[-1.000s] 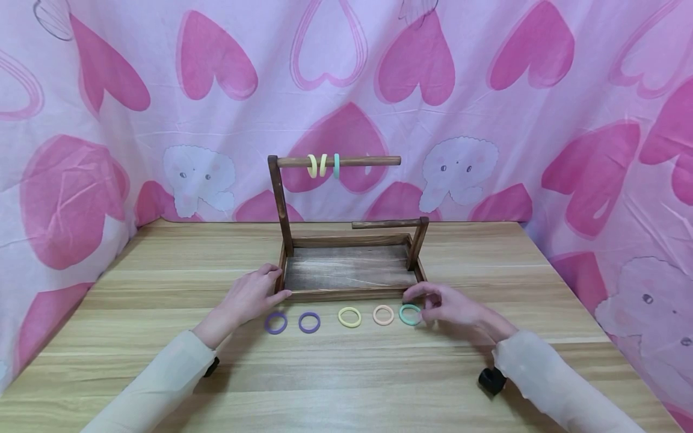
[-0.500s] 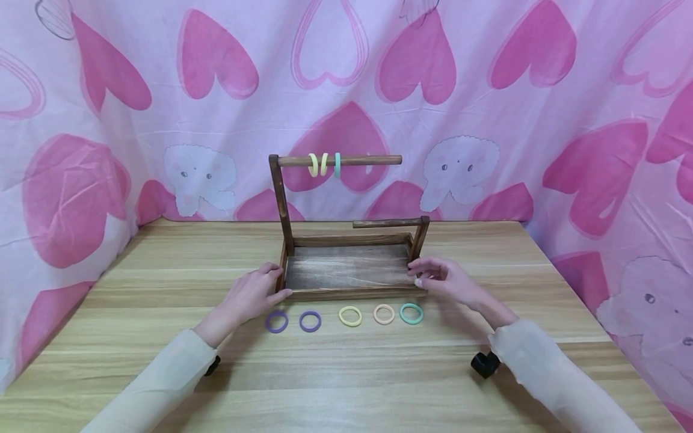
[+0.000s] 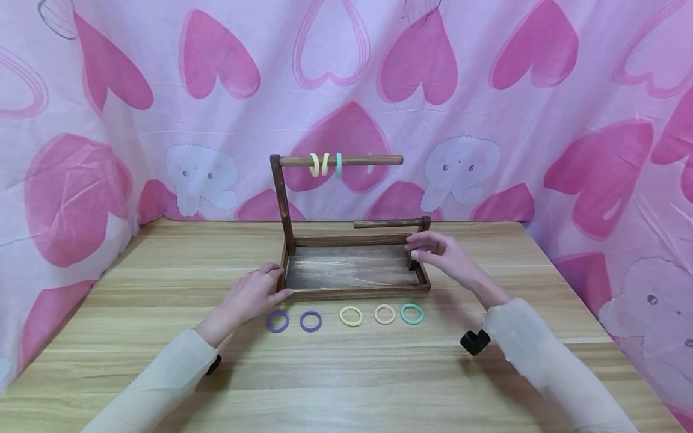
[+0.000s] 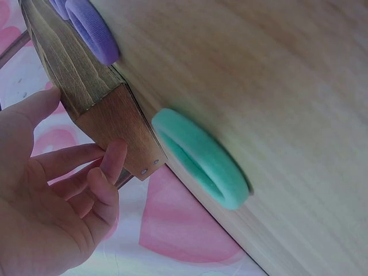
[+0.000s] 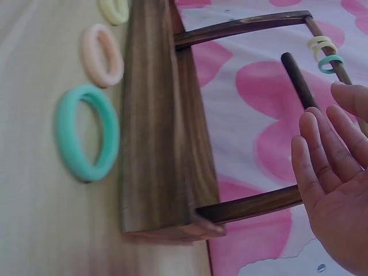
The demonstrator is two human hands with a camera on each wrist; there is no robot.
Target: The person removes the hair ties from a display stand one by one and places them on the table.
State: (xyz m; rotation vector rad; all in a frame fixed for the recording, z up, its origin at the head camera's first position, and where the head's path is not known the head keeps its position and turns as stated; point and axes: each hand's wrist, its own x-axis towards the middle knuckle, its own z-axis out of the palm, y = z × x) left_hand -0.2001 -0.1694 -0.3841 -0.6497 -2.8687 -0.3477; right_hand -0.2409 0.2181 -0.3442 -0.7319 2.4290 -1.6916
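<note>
My left hand [image 3: 251, 291] grips the left front corner of a brown wooden rack [image 3: 357, 294], thumb at the front rim and bent fingers at the end wall. Beside that corner lies a green hair tie [image 4: 204, 146], hidden from the head view. My right hand [image 3: 444, 255] holds nothing; its fingers extend by the short post, partly covering it. In front of the rack lie two purple hair ties [image 3: 311, 330], a yellow hair tie [image 3: 351, 325], a peach hair tie [image 5: 89, 54] and a green hair tie [image 5: 66, 132]. Two yellow ties [image 3: 325, 165] and a green tie [image 3: 338, 165] hang on the upper bar.
The rack's upper bar [image 3: 379, 160] points right from a tall left post [image 3: 281, 204]. Its bare lower bar [image 3: 387, 224] points left from the short right post. A pink heart-patterned cloth [image 3: 476, 60] surrounds the wood-grain table [image 3: 346, 385] behind and at both sides.
My right hand has moved from the green hair tie on the table, up and back past the rack's right end to the short post. My left hand stays at its corner.
</note>
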